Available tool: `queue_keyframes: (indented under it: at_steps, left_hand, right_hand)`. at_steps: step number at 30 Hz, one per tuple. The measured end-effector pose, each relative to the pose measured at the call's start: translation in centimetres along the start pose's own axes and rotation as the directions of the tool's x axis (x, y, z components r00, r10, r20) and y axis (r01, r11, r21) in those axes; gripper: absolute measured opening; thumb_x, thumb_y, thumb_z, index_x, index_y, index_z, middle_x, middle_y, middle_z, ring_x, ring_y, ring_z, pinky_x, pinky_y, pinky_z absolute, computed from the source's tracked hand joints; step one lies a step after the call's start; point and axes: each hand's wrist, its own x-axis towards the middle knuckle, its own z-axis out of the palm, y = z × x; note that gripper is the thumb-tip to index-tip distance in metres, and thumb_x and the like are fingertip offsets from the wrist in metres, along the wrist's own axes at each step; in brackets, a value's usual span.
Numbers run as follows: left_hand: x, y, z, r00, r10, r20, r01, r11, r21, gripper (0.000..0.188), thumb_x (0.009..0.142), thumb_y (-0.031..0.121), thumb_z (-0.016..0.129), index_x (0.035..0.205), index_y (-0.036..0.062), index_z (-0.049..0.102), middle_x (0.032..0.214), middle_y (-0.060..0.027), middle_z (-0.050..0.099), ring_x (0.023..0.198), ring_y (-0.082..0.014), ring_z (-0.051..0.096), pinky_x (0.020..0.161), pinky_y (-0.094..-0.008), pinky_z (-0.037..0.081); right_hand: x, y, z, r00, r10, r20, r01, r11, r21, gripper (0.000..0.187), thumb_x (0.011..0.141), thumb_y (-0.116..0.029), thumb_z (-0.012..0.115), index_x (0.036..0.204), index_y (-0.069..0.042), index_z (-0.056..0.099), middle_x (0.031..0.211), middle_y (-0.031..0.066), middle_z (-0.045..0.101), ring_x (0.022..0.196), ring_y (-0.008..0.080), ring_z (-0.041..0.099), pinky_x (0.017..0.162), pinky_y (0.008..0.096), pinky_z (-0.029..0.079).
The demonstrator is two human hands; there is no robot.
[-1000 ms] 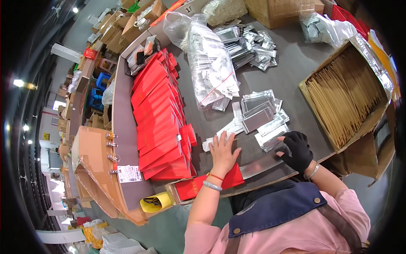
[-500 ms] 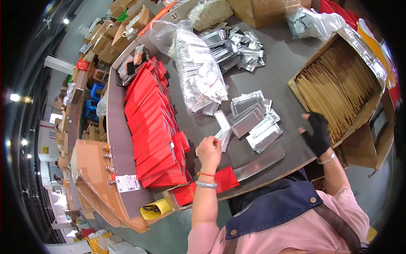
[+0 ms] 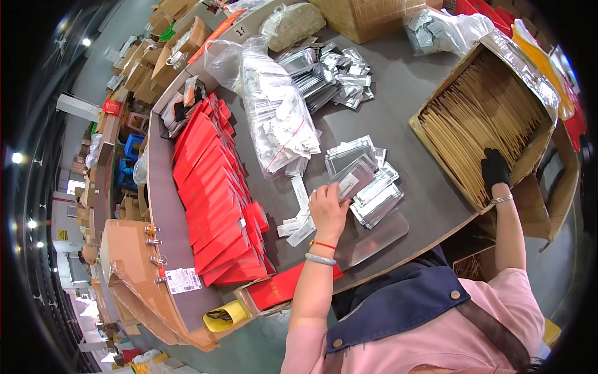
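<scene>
My bare left hand (image 3: 329, 210), with a red string and a pale bangle at its wrist, is at the near end of a clear plastic sleeve (image 3: 359, 172). Its fingers are closed on that end, where a small white label shows. Loose white paper slips (image 3: 300, 229) lie on the table left of this hand. Beside the sleeve is a stack of silvery flat packs (image 3: 379, 198). My right hand (image 3: 496, 169), in a black fingerless glove, reaches into a cardboard box (image 3: 448, 181) packed with upright brown card sheets (image 3: 483, 118); its fingertips are hidden among them.
A long row of red envelopes (image 3: 215, 199) overlaps on the left. Behind my left hand lies a plastic bag (image 3: 277, 115) of white slips. More silvery packs (image 3: 324, 78) are heaped at the back. A clear strip (image 3: 377, 240) and red packet (image 3: 280, 288) border the front edge.
My right hand has gone from beside the box into it, at the brown sheets. My left hand has moved off the white slips, rightward to the clear sleeve. The view has shifted slightly.
</scene>
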Motion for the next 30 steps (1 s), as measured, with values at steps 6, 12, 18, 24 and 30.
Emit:
queue_keyframes:
  at_steps: [6, 12, 18, 24, 30]
  left_hand:
    - [0.3, 0.3, 0.2, 0.988, 0.104, -0.118, -0.098, 0.994, 0.05, 0.053, 0.068, 0.015, 0.08, 0.117, 0.0104, 0.061, 0.111, -0.0073, 0.059, 0.105, -0.0301, 0.054, 0.087, -0.0424, 0.044]
    - [0.7, 0.5, 0.2, 0.973, 0.156, -0.171, -0.147, 0.987, 0.062, 0.048, 0.068, 0.013, 0.08, 0.113, 0.0093, 0.063, 0.109, -0.0065, 0.061, 0.101, -0.0288, 0.056, 0.087, -0.0408, 0.044]
    - [-1.1, 1.6, -3.5, 0.986, -0.125, 0.112, 0.154, 0.94, -0.305, 0.034, 0.069, 0.012, 0.08, 0.099, 0.0059, 0.065, 0.086, -0.005, 0.066, 0.082, -0.0279, 0.06, 0.081, -0.0406, 0.048]
    - [-8.4, 2.9, -6.0, 0.894, -0.035, 0.448, 0.146, 0.966, -0.215, 0.034, 0.066, 0.02, 0.082, 0.094, 0.0085, 0.068, 0.09, -0.0081, 0.065, 0.096, -0.0266, 0.059, 0.088, -0.0391, 0.044]
    - [-13.3, 0.9, -8.3, 0.982, -0.039, 0.186, 0.051, 0.997, -0.065, 0.063, 0.061, 0.024, 0.086, 0.117, 0.0044, 0.063, 0.119, -0.0096, 0.057, 0.114, -0.0347, 0.046, 0.099, -0.0445, 0.038]
  right_hand:
    - [-0.2, -0.9, -1.0, 0.986, 0.123, -0.114, -0.113, 0.99, 0.089, 0.039, 0.099, -0.025, 0.049, 0.126, 0.003, 0.056, 0.129, 0.0222, 0.057, 0.121, 0.0378, 0.052, 0.103, 0.0396, 0.041]
    - [-2.3, -1.3, -1.1, 0.952, 0.067, -0.299, 0.138, 0.779, 0.612, 0.029, 0.102, -0.022, 0.049, 0.116, 0.002, 0.058, 0.099, 0.0071, 0.064, 0.092, 0.0154, 0.059, 0.083, 0.0285, 0.047]
    - [-7.8, -9.5, -2.1, 0.917, -0.28, -0.283, 0.398, 0.658, 0.639, 0.014, 0.1, -0.01, 0.05, 0.103, 0.0, 0.059, 0.088, 0.0059, 0.063, 0.083, 0.015, 0.059, 0.077, 0.0287, 0.047]
    - [-11.0, -12.8, 0.5, 0.75, -0.661, -0.024, 0.546, 0.599, 0.586, 0.021, 0.087, -0.013, 0.062, 0.107, -0.008, 0.063, 0.086, 0.0129, 0.063, 0.08, 0.0325, 0.063, 0.071, 0.0371, 0.05]
    - [-12.0, -13.5, 1.3, 0.399, -0.899, 0.178, 0.838, 0.437, 0.328, 0.029, 0.084, -0.02, 0.065, 0.113, -0.021, 0.066, 0.081, 0.0107, 0.057, 0.074, 0.0315, 0.06, 0.064, 0.0422, 0.05]
